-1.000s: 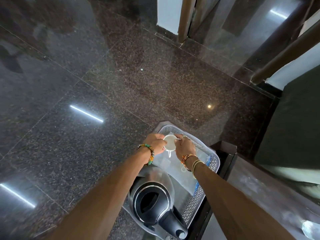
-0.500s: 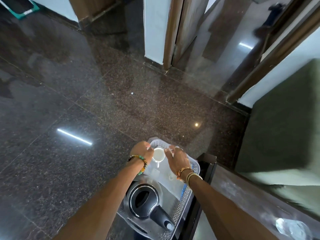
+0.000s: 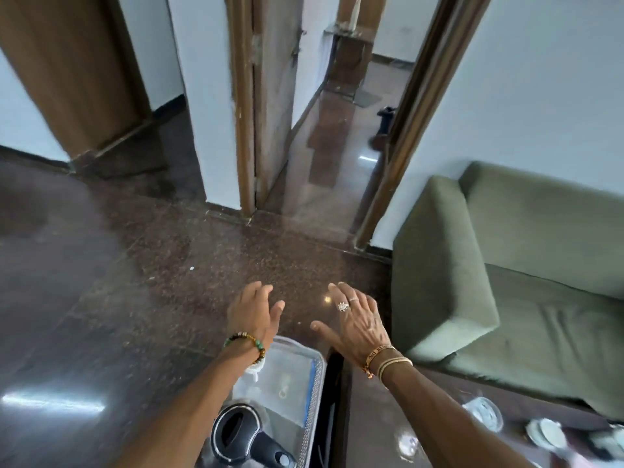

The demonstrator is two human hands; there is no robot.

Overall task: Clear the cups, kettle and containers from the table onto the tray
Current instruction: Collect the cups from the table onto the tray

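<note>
A grey perforated tray (image 3: 312, 393) sits at the bottom centre, past the dark table's left end. On it stands a steel kettle (image 3: 241, 434) with a black lid and handle. A white cup (image 3: 255, 366) shows partly under my left wrist at the tray's far end. My left hand (image 3: 251, 314) and my right hand (image 3: 356, 320) hover above and beyond the tray, fingers spread, holding nothing. On the dark table (image 3: 371, 417) at lower right lie a clear container (image 3: 484, 412), a white cup or saucer (image 3: 547, 434) and a glass (image 3: 407, 445), all blurred.
A green sofa (image 3: 506, 265) stands right of the table. Dark polished stone floor (image 3: 135, 298) spreads left and ahead. An open doorway (image 3: 331, 130) with a wooden frame leads into a corridor; a wooden door (image 3: 67, 69) is at far left.
Both hands have let go of the white cup, leaving it on the tray, and lifted up and apart. The camera has tilted upward, bringing the doorway and sofa into view.
</note>
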